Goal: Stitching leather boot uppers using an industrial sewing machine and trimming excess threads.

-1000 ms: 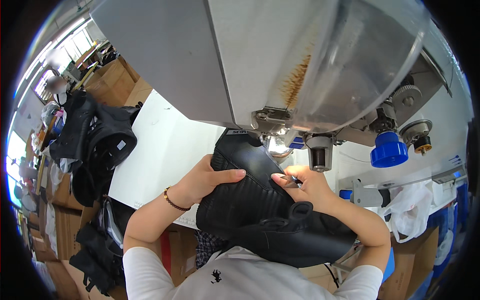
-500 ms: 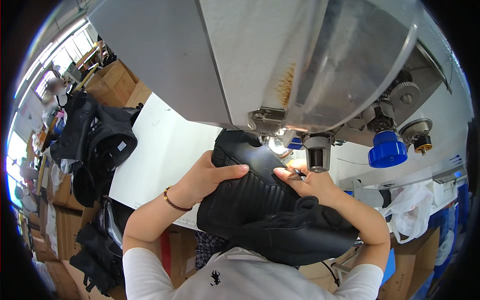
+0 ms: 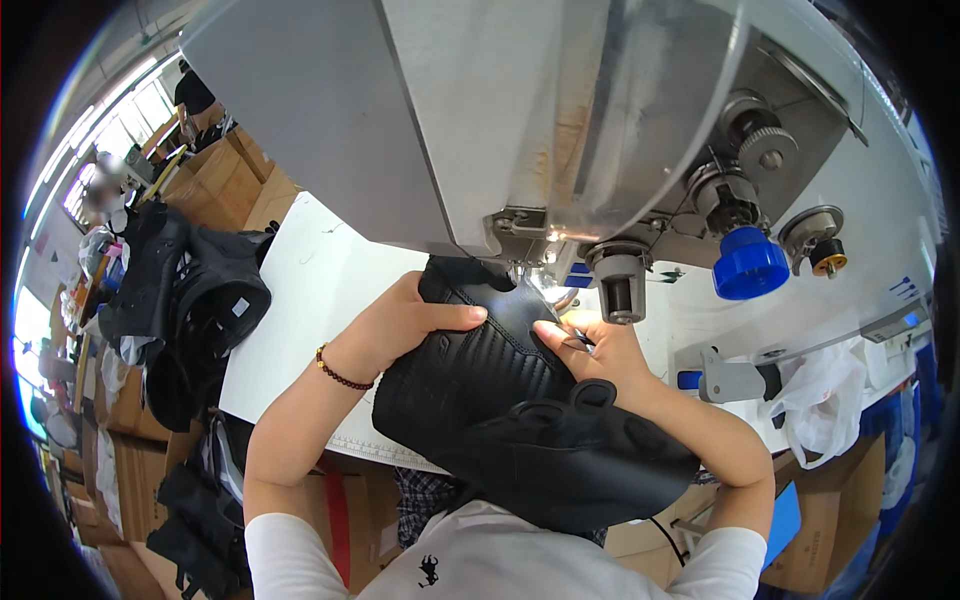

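Note:
A black leather piece (image 3: 470, 375) with stitched ribs and loop-like parts lies under the head of a sewing machine (image 3: 500, 130), its far edge at the needle area. My left hand (image 3: 405, 325) grips its left side, thumb pressed on top and fingers hidden beneath. On the right, my right hand (image 3: 595, 350) pinches the other edge with its thumb on the leather. Small pointed metal snips (image 3: 582, 341) stick out of that same hand. The near part of the leather droops over the table edge toward my lap.
A blue knob (image 3: 750, 264) and metal thread guides hang from the machine at right. Black sewn pieces (image 3: 205, 300) are heaped left of the white table (image 3: 300, 270). A clear plastic bag (image 3: 825, 405) hangs above a cardboard box (image 3: 830, 520). A person (image 3: 195, 95) is in the far left background.
The view has shifted, so the machine appears higher and further left. Both hands keep their hold on the leather, and hands and leather appear slightly further left and up.

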{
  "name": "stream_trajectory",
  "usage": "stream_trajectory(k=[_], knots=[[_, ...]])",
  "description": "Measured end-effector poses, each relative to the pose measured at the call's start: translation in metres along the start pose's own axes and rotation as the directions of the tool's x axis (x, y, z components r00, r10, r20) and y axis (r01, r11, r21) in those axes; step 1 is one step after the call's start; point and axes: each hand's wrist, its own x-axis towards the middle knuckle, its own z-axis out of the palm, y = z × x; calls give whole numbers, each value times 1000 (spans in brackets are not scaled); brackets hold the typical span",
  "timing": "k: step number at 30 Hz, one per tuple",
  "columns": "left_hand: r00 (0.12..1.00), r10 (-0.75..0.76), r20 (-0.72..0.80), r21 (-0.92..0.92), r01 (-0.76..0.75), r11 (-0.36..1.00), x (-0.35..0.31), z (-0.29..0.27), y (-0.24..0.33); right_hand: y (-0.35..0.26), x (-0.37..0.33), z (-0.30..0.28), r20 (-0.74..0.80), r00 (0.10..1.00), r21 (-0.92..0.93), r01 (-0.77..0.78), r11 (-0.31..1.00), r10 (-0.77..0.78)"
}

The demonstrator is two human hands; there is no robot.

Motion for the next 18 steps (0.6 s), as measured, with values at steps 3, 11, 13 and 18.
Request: stream_trajectory(k=[3, 11, 13, 18], knots=[[1000, 11, 12, 63, -12, 998, 4, -2, 5, 2, -2, 4, -113, 988, 54, 107, 993, -101], [996, 84, 21, 235, -86, 968, 21, -26, 13, -10, -6, 22, -173, 983, 165, 85, 983, -57], [999, 24, 36, 291, -33, 956, 19, -21, 29, -14, -7, 24, -197, 978, 146, 101, 984, -71], [996, -20, 89, 316, -10, 949, 23, -18, 37, -13, -7, 28, -267, 963, 189, 85, 978, -32]])
